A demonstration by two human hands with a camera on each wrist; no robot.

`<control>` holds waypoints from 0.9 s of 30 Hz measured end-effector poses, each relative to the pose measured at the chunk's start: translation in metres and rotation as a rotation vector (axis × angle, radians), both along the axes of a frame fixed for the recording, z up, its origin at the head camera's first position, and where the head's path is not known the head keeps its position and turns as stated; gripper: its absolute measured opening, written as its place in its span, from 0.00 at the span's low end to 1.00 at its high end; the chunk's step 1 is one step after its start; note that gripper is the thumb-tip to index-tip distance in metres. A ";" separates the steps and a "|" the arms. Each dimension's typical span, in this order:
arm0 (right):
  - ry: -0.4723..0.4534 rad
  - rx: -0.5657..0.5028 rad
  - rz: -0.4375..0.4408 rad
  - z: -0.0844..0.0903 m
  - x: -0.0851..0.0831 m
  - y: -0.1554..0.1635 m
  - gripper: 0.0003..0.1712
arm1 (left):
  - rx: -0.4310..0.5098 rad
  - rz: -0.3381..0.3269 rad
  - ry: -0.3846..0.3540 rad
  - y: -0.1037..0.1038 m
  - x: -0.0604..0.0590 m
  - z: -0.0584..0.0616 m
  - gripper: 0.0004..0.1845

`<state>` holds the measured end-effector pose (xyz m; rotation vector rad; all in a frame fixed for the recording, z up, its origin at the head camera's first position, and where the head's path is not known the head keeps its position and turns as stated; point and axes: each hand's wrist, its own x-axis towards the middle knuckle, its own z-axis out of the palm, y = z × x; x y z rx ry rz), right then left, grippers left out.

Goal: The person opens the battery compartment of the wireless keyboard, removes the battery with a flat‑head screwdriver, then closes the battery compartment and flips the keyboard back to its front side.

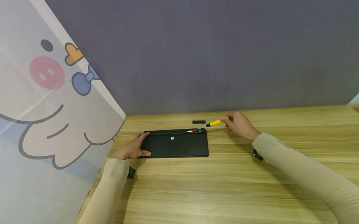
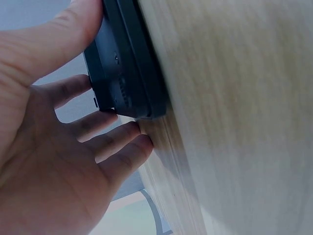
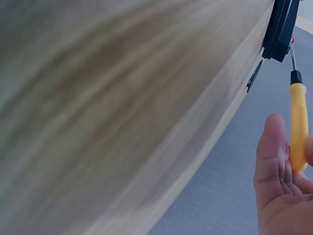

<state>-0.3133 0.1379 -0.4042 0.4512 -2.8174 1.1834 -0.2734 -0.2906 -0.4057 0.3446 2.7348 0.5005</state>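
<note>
A black keyboard (image 1: 175, 144) lies underside up on the wooden bench (image 1: 222, 192), nearer the bench's far edge than its near edge and somewhat left of the middle. The left hand (image 1: 134, 148) holds its left end: the thumb presses on the upturned back while the other fingers (image 2: 105, 128) curl round the end edge, so this hand is grasping the keyboard and pinning it down.

The right hand (image 1: 238, 123) pinches the yellow handle of a small screwdriver (image 1: 213, 123), its fingers closed round the handle's end. The metal shaft reaches left to the keyboard's far right corner, where the open battery bay (image 1: 196, 130) shows a bit of red and white. A small black cover piece (image 1: 198, 121) lies loose on the bench just beyond that corner, close to the far edge.

The grip on the screwdriver looks light and sits far back on the handle, so the tip could skid out of the bay and scratch the casing or jab whatever sits inside. Prying pressure at the right corner could also swing the keyboard, as only its left end is held. The loose cover piece, being near the far edge, could be knocked off by the right hand.
</note>
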 end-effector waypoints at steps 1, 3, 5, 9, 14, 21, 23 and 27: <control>0.001 0.002 0.002 0.000 0.000 0.000 0.22 | -0.002 -0.001 0.000 0.000 0.000 0.000 0.49; 0.005 0.011 0.006 0.001 0.001 0.000 0.21 | -0.006 0.002 -0.002 -0.001 0.000 0.000 0.49; 0.010 0.020 0.002 0.002 0.002 0.001 0.21 | -0.008 0.000 -0.004 -0.001 -0.002 0.000 0.49; 0.015 0.018 -0.016 0.004 0.003 0.001 0.19 | -0.006 -0.001 -0.009 0.002 -0.003 0.000 0.48; 0.042 -0.013 -0.028 0.009 0.004 0.002 0.15 | -0.007 -0.002 -0.004 0.004 -0.006 0.000 0.48; 0.105 -0.066 -0.025 0.018 0.008 0.011 0.11 | -0.006 0.005 -0.006 0.005 -0.008 0.000 0.49; 0.107 -0.057 -0.032 0.020 0.010 0.018 0.11 | -0.003 0.002 -0.005 0.004 -0.009 0.000 0.49; 0.103 0.004 -0.047 0.020 0.013 0.040 0.13 | 0.004 -0.004 -0.001 0.003 -0.011 -0.001 0.48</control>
